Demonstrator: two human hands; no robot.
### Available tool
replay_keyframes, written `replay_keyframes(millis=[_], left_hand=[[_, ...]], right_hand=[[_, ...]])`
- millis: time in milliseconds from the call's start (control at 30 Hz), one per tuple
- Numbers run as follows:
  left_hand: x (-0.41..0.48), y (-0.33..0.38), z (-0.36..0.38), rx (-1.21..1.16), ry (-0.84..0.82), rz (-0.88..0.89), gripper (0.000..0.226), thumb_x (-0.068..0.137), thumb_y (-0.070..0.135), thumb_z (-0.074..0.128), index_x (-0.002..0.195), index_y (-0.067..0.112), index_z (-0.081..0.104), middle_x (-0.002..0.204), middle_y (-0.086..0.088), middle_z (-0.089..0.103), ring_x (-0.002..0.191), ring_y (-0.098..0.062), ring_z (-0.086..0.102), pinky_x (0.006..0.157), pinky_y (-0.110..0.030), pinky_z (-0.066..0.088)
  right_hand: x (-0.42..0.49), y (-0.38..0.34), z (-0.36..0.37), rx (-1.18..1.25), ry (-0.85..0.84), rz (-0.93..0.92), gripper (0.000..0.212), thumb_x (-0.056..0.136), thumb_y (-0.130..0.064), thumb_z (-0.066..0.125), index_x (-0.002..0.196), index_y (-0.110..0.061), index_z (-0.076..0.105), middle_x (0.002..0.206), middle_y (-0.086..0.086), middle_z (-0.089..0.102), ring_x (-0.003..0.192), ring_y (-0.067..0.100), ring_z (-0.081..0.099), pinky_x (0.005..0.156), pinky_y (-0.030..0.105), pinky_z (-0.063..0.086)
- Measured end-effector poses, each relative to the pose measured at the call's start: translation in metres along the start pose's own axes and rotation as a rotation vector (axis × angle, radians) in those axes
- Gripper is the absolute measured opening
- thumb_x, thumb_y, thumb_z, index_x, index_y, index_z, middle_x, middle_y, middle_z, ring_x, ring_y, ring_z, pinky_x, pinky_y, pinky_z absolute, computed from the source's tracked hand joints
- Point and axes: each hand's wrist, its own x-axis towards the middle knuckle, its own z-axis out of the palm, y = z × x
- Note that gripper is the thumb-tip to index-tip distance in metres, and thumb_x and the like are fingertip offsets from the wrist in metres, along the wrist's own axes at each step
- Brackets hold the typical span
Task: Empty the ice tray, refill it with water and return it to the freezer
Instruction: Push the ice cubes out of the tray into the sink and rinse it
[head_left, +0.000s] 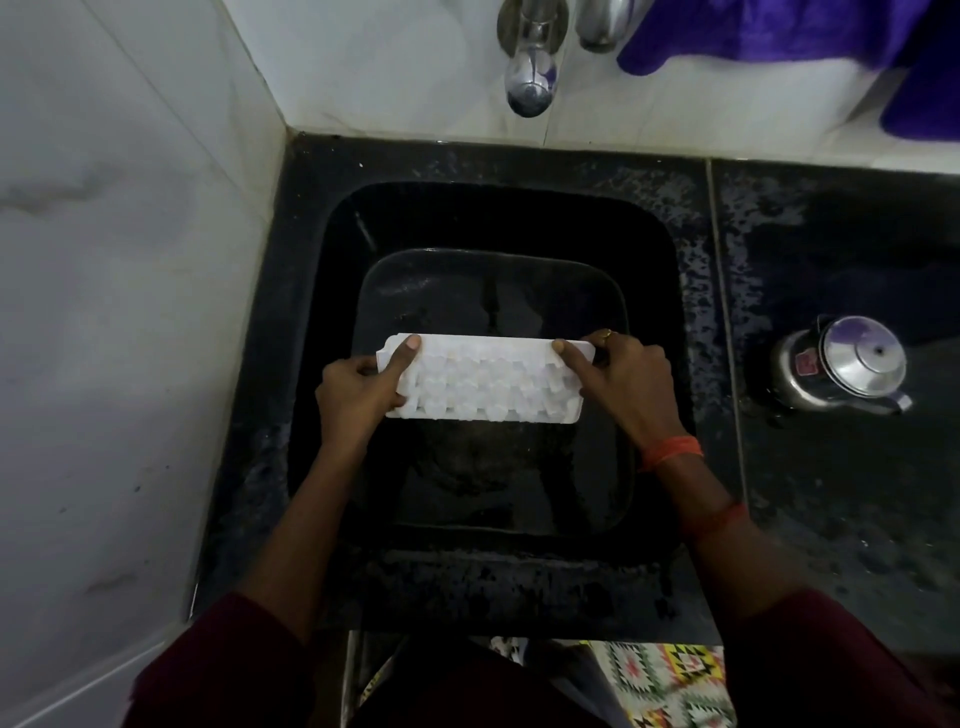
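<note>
A white plastic ice tray is held level over the black sink, with its bumpy underside facing up. My left hand grips its left end, thumb lying across the top. My right hand grips the right end the same way, a ring on one finger. Below the tray a dark rectangular tub sits in the sink basin. A chrome tap juts from the tiled wall above the sink's far edge; no water runs from it.
A steel kettle-like pot stands on the black wet counter to the right. A purple cloth hangs at the top right. White tiled wall closes off the left side. A patterned mat lies on the floor below.
</note>
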Motion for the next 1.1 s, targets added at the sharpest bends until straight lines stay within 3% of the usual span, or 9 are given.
replay_keyframes(millis=[167,367,533,600,767,867,967,1033,1100], left_hand=[[0.002,0.000,-0.004,0.001,0.008,-0.011,0.070,0.073,0.069,0.078,0.063,0.001,0.068,0.053,-0.009,0.069,0.058,-0.016,0.072,0.073,-0.028,0.059],[0.000,0.003,-0.007,-0.072,0.007,0.033,0.074,0.071,0.066,0.081,0.070,-0.006,0.067,0.059,-0.015,0.070,0.054,-0.014,0.072,0.071,-0.031,0.061],[0.003,0.010,-0.004,-0.339,-0.001,0.012,0.056,0.076,0.058,0.082,0.080,0.003,0.072,0.073,-0.015,0.075,0.068,-0.027,0.077,0.070,-0.036,0.063],[0.005,0.012,-0.002,-0.403,-0.002,0.006,0.052,0.082,0.055,0.079,0.088,0.003,0.073,0.082,-0.014,0.077,0.074,-0.026,0.078,0.071,-0.035,0.063],[0.006,0.017,0.003,-0.546,0.031,0.001,0.026,0.096,0.018,0.070,0.114,0.000,0.069,0.096,-0.002,0.072,0.093,-0.017,0.071,0.070,-0.029,0.063],[0.005,0.020,0.006,-0.584,0.027,0.014,0.031,0.094,0.003,0.068,0.125,0.008,0.065,0.101,0.000,0.072,0.091,-0.015,0.072,0.076,-0.036,0.063],[0.011,0.018,0.008,-0.581,0.063,-0.016,0.035,0.094,0.009,0.071,0.128,0.012,0.063,0.109,-0.003,0.071,0.095,-0.015,0.070,0.083,-0.041,0.061],[0.018,0.018,0.008,-0.576,0.091,-0.069,0.038,0.095,0.020,0.072,0.130,0.012,0.062,0.113,-0.003,0.070,0.100,-0.018,0.069,0.088,-0.042,0.060],[0.024,0.019,0.007,-0.568,0.082,-0.122,0.031,0.097,0.027,0.070,0.123,0.011,0.064,0.110,-0.003,0.070,0.096,-0.018,0.069,0.080,-0.037,0.059]], right_hand=[[0.003,-0.003,-0.002,0.053,-0.007,0.044,0.066,0.082,-0.081,0.046,0.093,-0.022,0.075,0.081,0.001,0.075,0.075,0.025,0.072,0.077,0.043,0.059],[0.000,-0.005,-0.006,0.133,-0.006,0.030,0.063,0.085,-0.078,0.047,0.091,-0.021,0.072,0.070,-0.001,0.071,0.072,0.020,0.071,0.073,0.041,0.058],[-0.003,-0.017,-0.015,0.325,0.065,0.062,0.034,0.089,-0.053,0.069,0.103,-0.022,0.073,0.080,-0.007,0.074,0.081,0.002,0.070,0.083,0.024,0.055],[-0.004,-0.022,-0.016,0.540,0.045,0.114,0.028,0.087,-0.045,0.075,0.104,-0.023,0.072,0.090,-0.007,0.076,0.089,-0.001,0.072,0.091,0.029,0.057],[-0.005,-0.024,-0.012,0.848,0.063,0.184,0.023,0.090,-0.032,0.075,0.106,-0.016,0.073,0.109,0.002,0.076,0.103,0.015,0.072,0.097,0.047,0.056],[-0.003,-0.024,-0.011,0.951,0.048,0.216,0.022,0.092,-0.009,0.072,0.114,-0.008,0.069,0.115,0.010,0.073,0.108,0.018,0.071,0.098,0.042,0.056],[0.001,-0.026,-0.012,0.973,0.021,0.238,0.031,0.090,0.004,0.068,0.121,0.004,0.062,0.120,0.016,0.070,0.111,0.019,0.069,0.094,0.031,0.057],[0.006,-0.026,-0.011,0.971,0.002,0.238,0.034,0.089,0.007,0.067,0.123,0.005,0.060,0.122,0.016,0.068,0.113,0.020,0.068,0.095,0.032,0.057],[0.011,-0.027,-0.012,0.963,-0.023,0.226,0.037,0.088,0.010,0.067,0.122,0.001,0.060,0.122,0.013,0.068,0.109,0.012,0.068,0.093,0.029,0.057]])
